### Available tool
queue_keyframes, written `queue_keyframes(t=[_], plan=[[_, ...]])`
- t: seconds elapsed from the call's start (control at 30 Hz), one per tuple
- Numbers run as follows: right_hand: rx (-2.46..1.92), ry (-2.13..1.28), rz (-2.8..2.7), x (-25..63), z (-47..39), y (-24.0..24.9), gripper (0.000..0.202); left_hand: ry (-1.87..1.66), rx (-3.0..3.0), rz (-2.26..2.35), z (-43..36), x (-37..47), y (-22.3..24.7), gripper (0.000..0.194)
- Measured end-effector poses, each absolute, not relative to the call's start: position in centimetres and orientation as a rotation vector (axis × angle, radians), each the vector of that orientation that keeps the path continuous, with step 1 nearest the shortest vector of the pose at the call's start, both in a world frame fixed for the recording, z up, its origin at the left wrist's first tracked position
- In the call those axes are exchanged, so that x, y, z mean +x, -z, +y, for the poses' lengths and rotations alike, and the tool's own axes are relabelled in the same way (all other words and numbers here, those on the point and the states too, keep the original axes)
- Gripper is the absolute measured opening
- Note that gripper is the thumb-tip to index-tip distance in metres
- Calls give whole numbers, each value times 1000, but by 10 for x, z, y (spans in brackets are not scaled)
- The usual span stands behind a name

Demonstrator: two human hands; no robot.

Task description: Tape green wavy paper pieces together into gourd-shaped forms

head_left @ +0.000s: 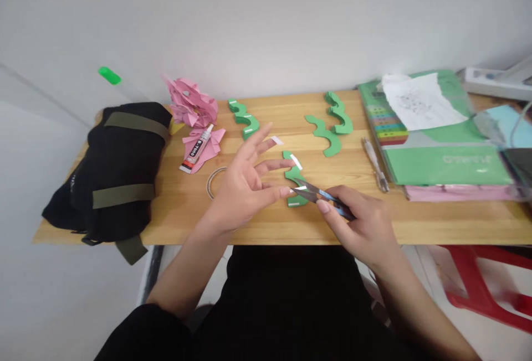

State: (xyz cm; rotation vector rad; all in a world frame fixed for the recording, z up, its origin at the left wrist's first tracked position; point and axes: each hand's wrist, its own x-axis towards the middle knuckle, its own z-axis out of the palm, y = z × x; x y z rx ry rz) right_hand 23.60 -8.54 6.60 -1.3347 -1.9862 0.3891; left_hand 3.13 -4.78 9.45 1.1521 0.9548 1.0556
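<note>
My left hand point(245, 181) is spread over the table, fingers apart. Small white strips that look like tape stick to its fingertips, one strip point(296, 161) on a middle finger and another strip point(277, 140) farther up. My right hand point(366, 220) is closed around thread snips point(328, 199), whose blades point left towards my left thumb. At the blade tips a further white strip point(300, 189) lies close to that thumb; whether it touches both I cannot tell. Beneath them rests a wavy green piece point(296, 174) with a white strip at its near end, partly hidden.
Other wavy green pieces lie behind, one point(245, 117) left and a thicker stack point(341, 114) right. A glue tube point(196, 150) sits on pink paper point(193, 103). A tape roll point(210, 184) is half covered. A black bag point(120, 173), pen point(375, 164) and green folder point(453, 156) flank these.
</note>
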Motion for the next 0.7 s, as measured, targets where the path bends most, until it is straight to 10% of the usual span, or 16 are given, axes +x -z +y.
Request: queue_keyframes(t=[0.7], plan=[[-1264,-1332,-1089,235,-75,-51,39,-1020,1142,940,-47,37,-85,80]])
